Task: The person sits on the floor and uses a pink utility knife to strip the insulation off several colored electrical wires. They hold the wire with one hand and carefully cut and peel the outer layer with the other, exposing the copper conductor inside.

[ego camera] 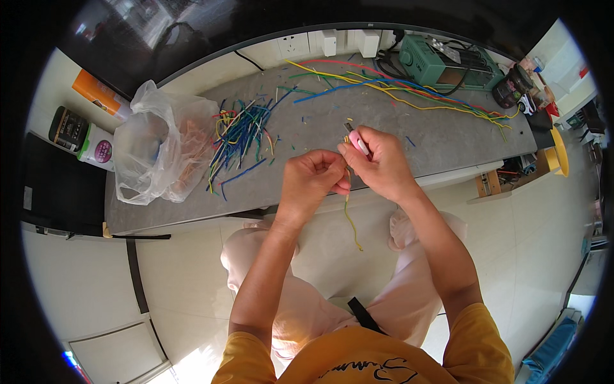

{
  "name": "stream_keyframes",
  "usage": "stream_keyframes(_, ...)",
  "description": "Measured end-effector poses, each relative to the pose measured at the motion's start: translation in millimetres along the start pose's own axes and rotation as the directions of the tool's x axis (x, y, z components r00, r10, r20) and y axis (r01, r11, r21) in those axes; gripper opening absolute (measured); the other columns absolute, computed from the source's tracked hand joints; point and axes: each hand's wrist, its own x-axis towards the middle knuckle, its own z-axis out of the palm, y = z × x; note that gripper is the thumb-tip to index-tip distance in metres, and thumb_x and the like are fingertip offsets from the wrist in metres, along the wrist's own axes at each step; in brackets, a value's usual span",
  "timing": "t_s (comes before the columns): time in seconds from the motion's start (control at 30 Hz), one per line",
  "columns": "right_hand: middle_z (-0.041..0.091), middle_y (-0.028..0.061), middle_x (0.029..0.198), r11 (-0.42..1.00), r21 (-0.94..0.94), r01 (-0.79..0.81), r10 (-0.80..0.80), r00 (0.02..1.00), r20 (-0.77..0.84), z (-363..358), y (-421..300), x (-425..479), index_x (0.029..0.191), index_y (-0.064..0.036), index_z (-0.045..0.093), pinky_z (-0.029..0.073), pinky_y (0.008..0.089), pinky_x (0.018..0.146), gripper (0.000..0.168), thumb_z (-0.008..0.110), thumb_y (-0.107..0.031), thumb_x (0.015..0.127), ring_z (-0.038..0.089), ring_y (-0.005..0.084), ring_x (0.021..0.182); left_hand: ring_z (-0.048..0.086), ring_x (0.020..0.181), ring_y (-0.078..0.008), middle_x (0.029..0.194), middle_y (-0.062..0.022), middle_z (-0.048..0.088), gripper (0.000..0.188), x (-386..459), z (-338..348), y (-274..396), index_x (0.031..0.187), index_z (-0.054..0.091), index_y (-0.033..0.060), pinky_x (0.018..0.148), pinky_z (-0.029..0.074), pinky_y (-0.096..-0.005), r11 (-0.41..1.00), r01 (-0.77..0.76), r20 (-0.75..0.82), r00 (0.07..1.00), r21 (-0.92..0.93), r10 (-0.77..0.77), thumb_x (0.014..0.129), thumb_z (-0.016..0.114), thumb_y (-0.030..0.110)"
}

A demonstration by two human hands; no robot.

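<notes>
My left hand (pixel 314 180) pinches a thin yellow-green insulated wire (pixel 352 223), whose lower end dangles past the counter's front edge. Bare copper seems to show on the wire beside the fingers. In my right hand (pixel 383 161) is a small pink utility knife (pixel 358 142) with a white slider, its short blade pointing up and left. The right thumb meets the wire close to the left fingertips. To the left of my hands lies a heap of stripped insulation pieces (pixel 244 127), mostly blue, with some green, yellow and white.
Long coloured wires (pixel 383 86) stretch across the back of the grey counter (pixel 316 129). A clear plastic bag (pixel 158 144) with copper-coloured strands stands left. Behind are a green metal appliance (pixel 431 62), a dark jar (pixel 512 86) and a television (pixel 288 19). A drawer (pixel 508 185) stands open at right.
</notes>
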Motion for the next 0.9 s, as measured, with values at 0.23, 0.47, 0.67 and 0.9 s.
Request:
stream_keyframes(0.23, 0.046, 0.0082, 0.053, 0.995, -0.098, -0.005, -0.001, 0.998, -0.063, 10, 5, -2, 0.065, 0.002, 0.045, 0.035, 0.0291, 0.043, 0.025, 0.061, -0.013, 0.080, 0.038, 0.0096, 0.048, 0.059, 0.056, -0.0120, 0.068, -0.0084, 0.061, 0.007, 0, 7, -1, 0.077, 0.058, -0.0063, 0.052, 0.050, -0.0231, 0.998, -0.008, -0.107, 0.994, 0.065, 0.015, 0.078, 0.056, 0.000)
stream_keyframes(0.47, 0.046, -0.0009, 0.059, 0.975, 0.203, -0.087, 0.086, 0.996, 0.018, 9, -3, -2, 0.069, 0.000, 0.046, 0.036, 0.0236, 0.044, 0.021, 0.058, -0.010, 0.083, 0.044, 0.0045, 0.053, 0.053, 0.059, -0.0106, 0.073, -0.0072, 0.060, 0.015, 1, -2, -3, 0.082, 0.059, -0.0013, 0.055, 0.045, -0.0228, 0.943, 0.174, 0.044, 0.985, -0.284, -0.168, 0.086, 0.053, 0.012)
stream_keyframes(0.67, 0.046, -0.0024, 0.060, 0.934, 0.315, -0.169, 0.154, 0.985, 0.074, 9, 3, -2, 0.073, -0.002, 0.049, 0.036, 0.0217, 0.043, 0.018, 0.058, -0.013, 0.085, 0.045, 0.0039, 0.053, 0.055, 0.059, -0.0109, 0.075, -0.0081, 0.061, 0.017, 0, -4, -7, 0.084, 0.059, -0.0032, 0.055, 0.048, -0.0236, 0.910, 0.166, 0.065, 0.986, -0.380, -0.153, 0.086, 0.055, 0.013)
stream_keyframes(0.9, 0.046, -0.0025, 0.058, 0.876, 0.407, -0.260, 0.254, 0.965, 0.070, 1, 0, 2, 0.075, -0.005, 0.050, 0.029, 0.0200, 0.038, 0.020, 0.058, -0.020, 0.085, 0.038, 0.0028, 0.047, 0.050, 0.059, -0.0080, 0.073, -0.0016, 0.056, 0.020, -6, 7, -13, 0.089, 0.056, 0.0022, 0.055, 0.045, -0.0217, 0.989, -0.060, 0.003, 0.998, -0.136, 0.061, 0.090, 0.052, 0.021)
